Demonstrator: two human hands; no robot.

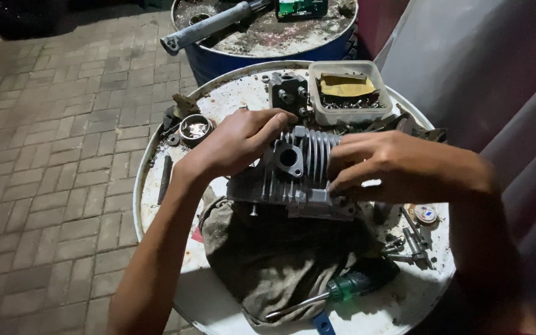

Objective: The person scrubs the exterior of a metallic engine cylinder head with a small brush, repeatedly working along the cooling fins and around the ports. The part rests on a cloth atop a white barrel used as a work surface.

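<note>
Grey cast aluminium, finned and ported, the engine cylinder [299, 170] sits near the middle of the round white drum top that serves as the surface [156, 180], resting partly on a crumpled, grimy rag [268, 254]. The left hand [237, 142] curls over the cylinder's upper left side, its fingers bent onto the fins above the round port, a closed grip on the casting. The right hand [392, 167] wraps the right end of the same cylinder, fingertips pressed against the fins and flange, so both hands clasp the one part between them. Just behind the cylinder stands a darker metal engine part [288, 92], and beside that a white plastic tub [350, 113] holding small hardware and a scrap of brown paper. A metal ring [195, 128] lies to the left of the left hand, near the rim. A green-handled screwdriver [342, 288] lies across the rag's lower edge, with loose bolts [412, 245] close to its right. Beyond the surface stands a blue drum [268, 53] with a grey pipe [209, 26] lying on its dirty top, on brick paving [51, 155].
</note>
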